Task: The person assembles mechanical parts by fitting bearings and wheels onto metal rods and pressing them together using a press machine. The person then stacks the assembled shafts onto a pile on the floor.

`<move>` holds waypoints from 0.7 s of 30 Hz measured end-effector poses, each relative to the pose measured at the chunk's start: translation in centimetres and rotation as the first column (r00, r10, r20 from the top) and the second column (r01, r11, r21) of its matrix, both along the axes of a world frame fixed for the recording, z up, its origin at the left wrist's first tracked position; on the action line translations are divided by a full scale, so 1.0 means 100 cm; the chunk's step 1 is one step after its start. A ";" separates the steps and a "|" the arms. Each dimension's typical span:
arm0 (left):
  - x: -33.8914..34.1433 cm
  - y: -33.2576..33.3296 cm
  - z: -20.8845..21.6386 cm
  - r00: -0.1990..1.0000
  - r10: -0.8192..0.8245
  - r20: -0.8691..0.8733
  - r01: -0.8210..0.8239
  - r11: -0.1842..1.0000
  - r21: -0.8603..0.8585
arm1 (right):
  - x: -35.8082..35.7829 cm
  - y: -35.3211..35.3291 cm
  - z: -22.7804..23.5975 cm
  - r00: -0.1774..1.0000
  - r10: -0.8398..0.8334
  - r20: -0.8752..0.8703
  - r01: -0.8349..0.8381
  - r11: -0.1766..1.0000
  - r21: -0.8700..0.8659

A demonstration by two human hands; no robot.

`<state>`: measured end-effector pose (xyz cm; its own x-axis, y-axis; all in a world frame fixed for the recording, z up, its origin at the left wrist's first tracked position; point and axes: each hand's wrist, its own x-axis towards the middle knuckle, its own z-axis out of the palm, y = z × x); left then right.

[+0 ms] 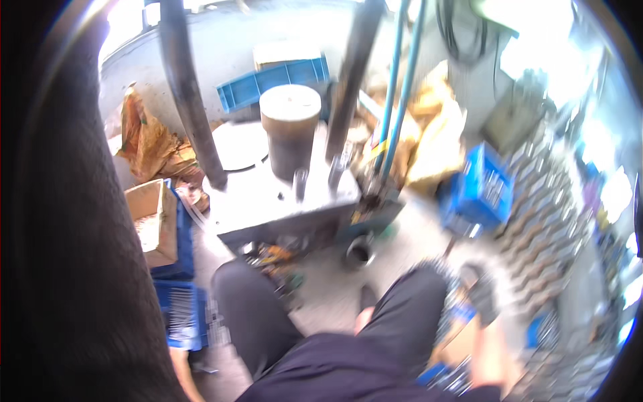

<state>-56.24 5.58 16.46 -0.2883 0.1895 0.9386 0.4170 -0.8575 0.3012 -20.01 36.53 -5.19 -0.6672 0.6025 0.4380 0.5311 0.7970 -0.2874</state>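
My right forearm reaches out from a dark sleeve at the lower right. My right hand (479,295), seemingly in a dark grey glove, is low beside my right knee, near a blue crate (477,191) of metal parts. Blur hides its fingers and whether they hold anything. At the lower left only a strip of my left forearm shows; that hand is hidden behind a large dark shape (80,221). Close to that forearm is a blue crate (201,315) of thin metal pieces.
Ahead stands a machine with a pale table (248,201), a thick cylinder (293,144) and two dark columns. A cardboard box (169,228) stands at its left. Sacks (435,147) and stacked zigzag metal parts (549,201) lie to the right. Blue hoses (396,87) hang down.
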 end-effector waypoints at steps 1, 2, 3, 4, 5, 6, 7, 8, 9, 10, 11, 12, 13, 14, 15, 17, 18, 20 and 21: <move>0.010 -0.032 0.025 0.994 0.106 -0.035 -0.107 0.994 -0.024 | -0.034 -0.021 0.019 0.995 0.102 0.012 -0.102 0.995 0.019; 0.010 -0.049 0.033 0.989 0.131 -0.062 -0.133 0.991 -0.018 | -0.036 -0.013 0.012 0.955 0.297 -0.003 -0.297 0.955 0.012; 0.008 -0.060 0.035 0.986 0.133 -0.101 -0.135 0.991 -0.013 | -0.052 -0.005 -0.008 0.888 0.458 -0.037 -0.458 0.889 0.005; 0.005 -0.069 0.030 0.981 0.140 -0.133 -0.144 0.989 -0.019 | -0.069 -0.016 -0.006 0.852 0.523 -0.004 -0.522 0.850 0.069; -0.004 -0.081 0.015 0.975 0.151 -0.162 -0.157 0.987 -0.028 | -0.083 -0.032 0.010 0.812 0.582 0.052 -0.584 0.811 0.035; -0.011 -0.083 0.002 0.966 0.146 -0.212 -0.156 0.987 -0.031 | -0.113 -0.019 -0.010 0.790 0.613 -0.006 -0.608 0.785 0.117; -0.011 -0.075 -0.002 0.958 0.133 -0.255 -0.145 0.989 -0.026 | -0.135 0.017 -0.031 0.731 0.664 0.153 -0.681 0.725 0.103; 0.000 -0.078 -0.001 0.952 0.166 -0.256 -0.180 0.983 -0.032 | -0.108 0.017 -0.036 0.628 0.698 0.345 -0.738 0.674 -0.021; 0.014 -0.083 0.000 0.941 0.213 -0.263 -0.231 0.972 -0.041 | -0.091 -0.013 -0.015 0.632 0.733 0.251 -0.750 0.660 -0.042; 0.013 -0.083 -0.001 0.923 0.249 -0.293 -0.275 0.960 -0.052 | -0.114 -0.033 0.007 0.623 0.771 0.132 -0.776 0.631 -0.019; 0.003 -0.078 -0.006 0.917 0.229 -0.327 -0.261 0.964 -0.058 | -0.127 -0.033 0.007 0.614 0.775 0.150 -0.782 0.623 -0.015; -0.006 -0.081 -0.013 0.910 0.227 -0.346 -0.263 0.963 -0.062 | -0.130 -0.031 -0.003 0.612 0.771 0.175 -0.778 0.627 -0.042; -0.012 -0.084 -0.017 0.905 0.229 -0.357 -0.269 0.961 -0.067 | -0.144 -0.029 -0.008 0.578 0.800 0.161 -0.805 0.592 -0.049; -0.007 -0.088 -0.021 0.897 0.261 -0.356 -0.304 0.950 -0.070 | -0.153 -0.028 -0.003 0.550 0.797 0.248 -0.813 0.580 -0.060; -0.002 -0.094 -0.026 0.886 0.292 -0.360 -0.339 0.938 -0.073 | -0.166 -0.032 -0.006 0.508 0.835 0.212 -0.842 0.533 -0.080; -0.014 -0.091 -0.027 0.872 0.329 -0.362 -0.381 0.921 -0.081 | -0.199 -0.018 -0.011 0.456 0.867 0.200 -0.868 0.483 -0.115; -0.019 -0.089 -0.029 0.868 0.342 -0.360 -0.397 0.913 -0.090 | -0.214 -0.011 -0.018 0.417 0.884 0.213 -0.875 0.454 -0.169; -0.034 -0.093 -0.034 0.855 0.365 -0.368 -0.429 0.897 -0.108 | -0.244 -0.009 -0.046 0.362 0.907 0.214 -0.871 0.411 -0.271; -0.041 -0.100 -0.038 0.843 0.383 -0.377 -0.447 0.889 -0.096 | -0.263 -0.006 -0.064 0.352 0.920 0.176 -0.883 0.388 -0.263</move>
<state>-60.38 -4.38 12.71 -0.0473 0.2923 0.9551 0.8252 -0.5274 0.2023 -46.33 35.96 -11.59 -0.9026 -0.4072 0.1397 -0.4282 0.8156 -0.3892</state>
